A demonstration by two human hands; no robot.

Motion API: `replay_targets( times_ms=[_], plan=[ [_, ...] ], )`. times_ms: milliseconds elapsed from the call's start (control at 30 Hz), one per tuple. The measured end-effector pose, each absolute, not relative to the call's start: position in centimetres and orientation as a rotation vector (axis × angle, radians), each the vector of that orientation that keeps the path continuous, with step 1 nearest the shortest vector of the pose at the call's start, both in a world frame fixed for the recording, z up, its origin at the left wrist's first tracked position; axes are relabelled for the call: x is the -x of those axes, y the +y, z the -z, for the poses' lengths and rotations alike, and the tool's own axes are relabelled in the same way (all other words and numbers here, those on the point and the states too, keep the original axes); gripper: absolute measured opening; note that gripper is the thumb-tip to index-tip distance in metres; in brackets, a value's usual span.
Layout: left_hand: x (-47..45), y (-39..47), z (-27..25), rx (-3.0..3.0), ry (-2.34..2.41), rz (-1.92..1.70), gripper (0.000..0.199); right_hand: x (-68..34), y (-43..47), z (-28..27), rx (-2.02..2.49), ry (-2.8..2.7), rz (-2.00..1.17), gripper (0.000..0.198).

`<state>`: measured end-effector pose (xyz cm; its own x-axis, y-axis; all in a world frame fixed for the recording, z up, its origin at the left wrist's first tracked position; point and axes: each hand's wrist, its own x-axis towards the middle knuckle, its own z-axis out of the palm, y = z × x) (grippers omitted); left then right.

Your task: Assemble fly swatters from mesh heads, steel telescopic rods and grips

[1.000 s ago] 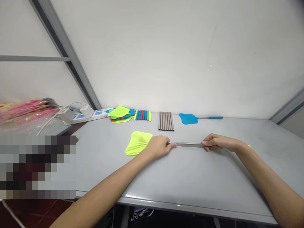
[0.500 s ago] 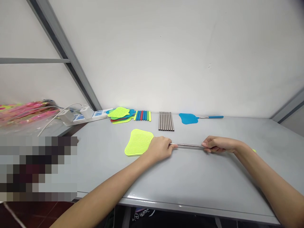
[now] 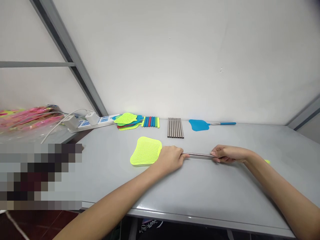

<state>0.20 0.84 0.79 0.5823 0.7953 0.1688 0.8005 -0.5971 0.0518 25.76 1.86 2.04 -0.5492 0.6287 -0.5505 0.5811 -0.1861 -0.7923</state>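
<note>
A fly swatter lies across the table in front of me, its perforated yellow-green head [image 3: 146, 151] at the left. My left hand [image 3: 172, 158] is closed round it just right of the head and hides the joint there. From that fist a thin metal rod [image 3: 198, 154] runs to my right hand [image 3: 226, 154], whose thumb and fingers pinch it. Beyond my right wrist a small yellow-green end [image 3: 267, 161] shows; the stretch between is hidden by the hand and forearm.
Along the wall lie stacked swatter heads [image 3: 126, 119], a row of coloured handles [image 3: 150, 122], several metal tubes [image 3: 175, 128] and a blue fly swatter [image 3: 199, 125]. A power strip [image 3: 100, 122] with plugs and cables sits at the left, near bagged pink items [image 3: 32, 118].
The hands have come slightly closer together: the left moved a little right, the right a little left. Less of the rod shows between them.
</note>
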Motion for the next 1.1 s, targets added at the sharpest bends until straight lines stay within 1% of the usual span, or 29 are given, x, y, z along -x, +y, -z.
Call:
replay_targets(
  times_ms=[833,1100],
  plan=[
    [-1.2,0.0,-0.5,2.844,-1.484,0.285,0.049,-24.5,1.3,-2.1,1.473,-1.990,-1.854,0.035],
    [-1.1,0.2,-0.7,2.897,-1.514,0.289,0.050,-24.2,1.3,-1.9,1.507,-1.934,-1.852,0.043]
  ],
)
